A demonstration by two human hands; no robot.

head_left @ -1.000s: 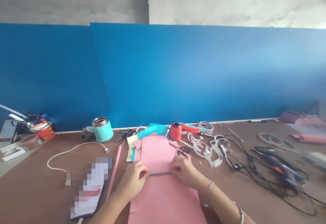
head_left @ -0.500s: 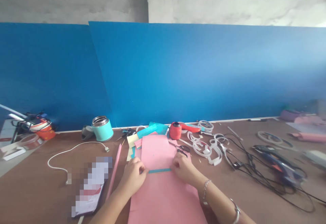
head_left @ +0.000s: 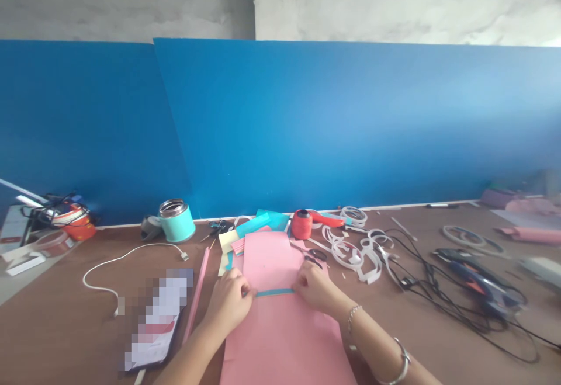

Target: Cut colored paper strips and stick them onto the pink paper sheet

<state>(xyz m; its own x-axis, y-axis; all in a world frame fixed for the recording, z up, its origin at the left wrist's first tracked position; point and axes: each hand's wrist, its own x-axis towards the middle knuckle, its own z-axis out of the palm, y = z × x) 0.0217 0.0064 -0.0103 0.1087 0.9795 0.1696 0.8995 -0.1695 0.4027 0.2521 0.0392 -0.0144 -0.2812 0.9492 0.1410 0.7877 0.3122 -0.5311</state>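
A large pink paper sheet (head_left: 287, 338) lies in front of me, reaching down past the bottom of the view. Across its upper part runs a narrow blue strip (head_left: 275, 292), and a smaller pink piece (head_left: 267, 259) extends beyond that strip. My left hand (head_left: 232, 297) is closed at the left end of the strip, its thumb and fingers curled together on the paper. At the opposite end my right hand (head_left: 312, 284) is closed in the same way. The fingertips hide both ends of the strip. Black-handled scissors (head_left: 316, 255) lie just past my right hand.
Blue, yellow and pink paper scraps (head_left: 258, 224) lie behind the sheet, near a red spool (head_left: 302, 225). White tape loops (head_left: 350, 253) and black cables (head_left: 433, 283) spread rightward. Leftward are a phone (head_left: 164, 321), a pink stick (head_left: 197, 291) and a turquoise flask (head_left: 176, 224).
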